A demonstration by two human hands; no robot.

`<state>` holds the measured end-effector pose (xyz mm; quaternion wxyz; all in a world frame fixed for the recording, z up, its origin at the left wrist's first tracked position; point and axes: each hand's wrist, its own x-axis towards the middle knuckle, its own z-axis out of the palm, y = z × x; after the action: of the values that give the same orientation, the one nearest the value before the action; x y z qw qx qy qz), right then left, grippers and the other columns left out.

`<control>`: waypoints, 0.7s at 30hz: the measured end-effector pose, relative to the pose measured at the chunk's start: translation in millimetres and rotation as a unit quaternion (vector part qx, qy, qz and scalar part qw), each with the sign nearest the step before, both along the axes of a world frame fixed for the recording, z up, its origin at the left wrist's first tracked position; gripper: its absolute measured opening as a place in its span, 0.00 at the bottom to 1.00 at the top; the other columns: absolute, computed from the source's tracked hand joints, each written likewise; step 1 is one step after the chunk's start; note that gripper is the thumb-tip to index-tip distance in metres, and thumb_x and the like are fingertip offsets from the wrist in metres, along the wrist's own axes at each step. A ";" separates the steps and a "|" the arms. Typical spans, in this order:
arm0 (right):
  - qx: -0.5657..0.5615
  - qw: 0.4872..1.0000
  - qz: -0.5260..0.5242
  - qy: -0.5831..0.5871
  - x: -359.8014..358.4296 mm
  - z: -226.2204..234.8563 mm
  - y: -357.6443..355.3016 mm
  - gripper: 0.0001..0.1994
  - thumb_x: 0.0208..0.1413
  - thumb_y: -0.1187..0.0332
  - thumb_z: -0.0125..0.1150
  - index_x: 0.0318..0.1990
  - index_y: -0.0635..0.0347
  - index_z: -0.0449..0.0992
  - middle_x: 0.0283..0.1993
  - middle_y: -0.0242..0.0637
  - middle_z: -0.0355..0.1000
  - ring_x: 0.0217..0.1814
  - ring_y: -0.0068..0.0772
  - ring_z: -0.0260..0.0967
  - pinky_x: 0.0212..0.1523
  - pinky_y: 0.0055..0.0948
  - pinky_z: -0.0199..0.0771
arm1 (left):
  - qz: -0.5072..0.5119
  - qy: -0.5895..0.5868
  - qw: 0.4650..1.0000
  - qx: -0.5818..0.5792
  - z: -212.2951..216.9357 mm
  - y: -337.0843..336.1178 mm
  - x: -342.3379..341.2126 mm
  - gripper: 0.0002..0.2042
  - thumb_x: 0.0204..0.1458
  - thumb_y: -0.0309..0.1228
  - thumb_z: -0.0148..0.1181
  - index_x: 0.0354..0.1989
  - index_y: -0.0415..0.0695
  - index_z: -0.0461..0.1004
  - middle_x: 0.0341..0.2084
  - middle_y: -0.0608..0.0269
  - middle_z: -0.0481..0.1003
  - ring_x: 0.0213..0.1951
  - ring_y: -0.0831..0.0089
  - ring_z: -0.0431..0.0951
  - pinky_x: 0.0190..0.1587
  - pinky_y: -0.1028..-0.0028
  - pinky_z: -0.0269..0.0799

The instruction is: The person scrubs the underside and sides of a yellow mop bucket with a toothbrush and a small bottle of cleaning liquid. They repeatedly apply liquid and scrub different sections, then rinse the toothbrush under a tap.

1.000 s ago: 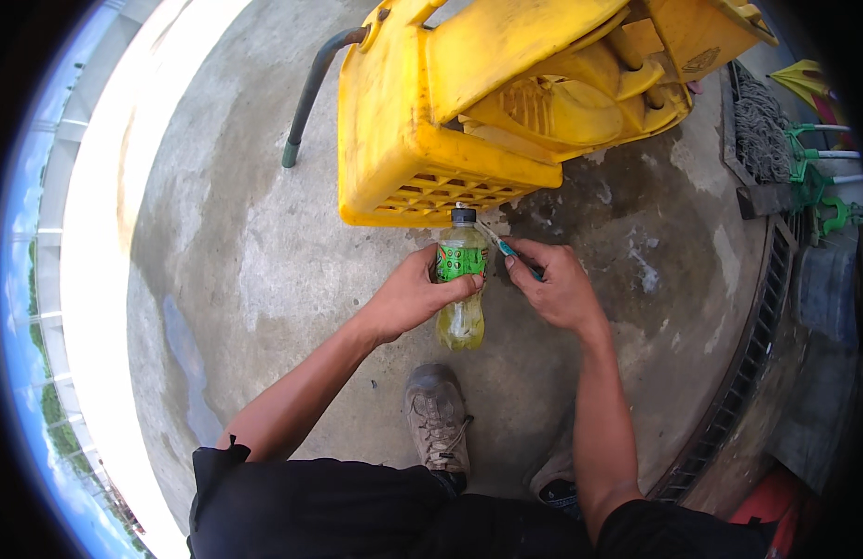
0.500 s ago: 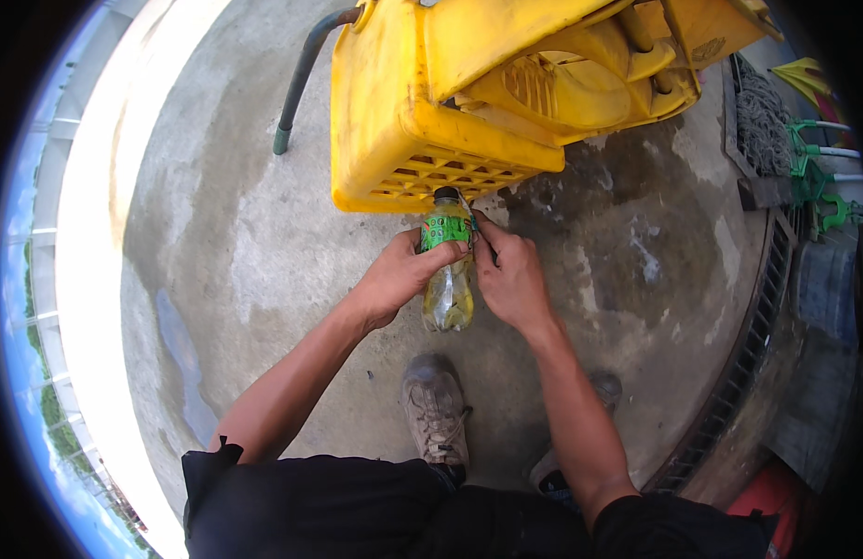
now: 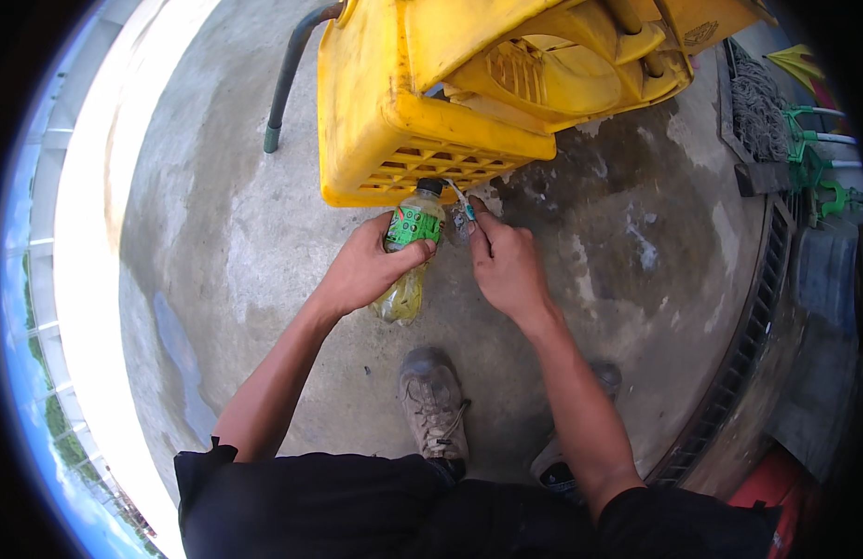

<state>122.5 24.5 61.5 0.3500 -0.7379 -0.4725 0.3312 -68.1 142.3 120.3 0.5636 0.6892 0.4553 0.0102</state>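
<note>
Gripping a clear plastic bottle with green label and yellowish liquid [image 3: 408, 252] around its middle, left hand [image 3: 366, 270] holds it upright, neck toward the yellow plastic mop bucket [image 3: 403, 121], right hand [image 3: 506, 265] beside it, fingertips [image 3: 470, 216] pinching a small object near the cap

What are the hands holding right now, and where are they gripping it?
The left hand grips a plastic bottle around its green-labelled middle. The right hand pinches a small clear item in its fingertips; what it is cannot be told.
</note>
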 end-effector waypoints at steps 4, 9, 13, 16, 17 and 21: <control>-0.018 0.996 -0.050 -0.076 -31.4 2.0 -2.6 0.21 0.75 0.70 0.59 0.70 0.68 0.78 0.35 0.62 0.81 0.32 0.53 0.84 0.38 0.49 0.80 | -0.027 -0.032 0.997 0.068 -17.6 -1.3 -7.6 0.31 0.58 0.43 0.73 0.62 0.32 0.76 0.46 0.46 0.85 0.47 0.62 0.85 0.55 0.61 0.80; 0.015 0.999 -0.043 0.013 -27.7 0.3 0.9 0.25 0.74 0.68 0.57 0.74 0.67 0.74 0.35 0.58 0.84 0.37 0.63 0.86 0.41 0.58 0.85 | 0.006 -0.068 0.995 0.079 -29.1 -8.1 -23.5 0.35 0.55 0.38 0.76 0.67 0.33 0.71 0.50 0.45 0.85 0.50 0.60 0.87 0.58 0.61 0.82; 0.000 0.994 -0.038 -0.102 -26.1 -6.7 2.2 0.25 0.73 0.69 0.57 0.73 0.72 0.74 0.34 0.58 0.83 0.37 0.63 0.86 0.40 0.56 0.85 | 0.009 -0.088 0.995 0.052 -34.4 -14.8 -20.4 0.36 0.56 0.31 0.76 0.72 0.36 0.68 0.54 0.55 0.83 0.58 0.69 0.83 0.67 0.62 0.78; 0.023 0.994 -0.030 -0.099 -39.7 -11.3 9.3 0.30 0.68 0.69 0.62 0.75 0.73 0.70 0.34 0.57 0.84 0.36 0.62 0.86 0.40 0.56 0.86 | -0.022 -0.100 0.992 0.074 -44.9 -18.6 -18.9 0.34 0.54 0.30 0.77 0.69 0.38 0.69 0.54 0.55 0.83 0.58 0.69 0.83 0.67 0.62 0.78; -0.001 0.992 -0.016 -0.123 -39.7 -11.1 8.7 0.32 0.66 0.69 0.63 0.76 0.74 0.68 0.34 0.56 0.84 0.35 0.62 0.87 0.40 0.56 0.87 | -0.023 -0.099 0.992 0.074 -45.9 -19.4 -21.4 0.33 0.54 0.30 0.77 0.68 0.38 0.69 0.54 0.55 0.83 0.58 0.69 0.83 0.67 0.62 0.78; -0.048 0.979 0.000 -0.200 -35.1 -10.1 -1.0 0.31 0.71 0.68 0.60 0.78 0.71 0.67 0.34 0.57 0.85 0.35 0.64 0.86 0.39 0.59 0.86 | -0.035 -0.087 0.993 0.075 -50.9 -23.7 -24.2 0.32 0.53 0.30 0.77 0.66 0.40 0.70 0.52 0.54 0.83 0.55 0.69 0.84 0.65 0.62 0.79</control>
<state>87.4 23.6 51.4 0.2123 -0.8052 -0.5165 0.1993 -92.3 118.5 69.4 0.5477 0.7416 0.3779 0.0850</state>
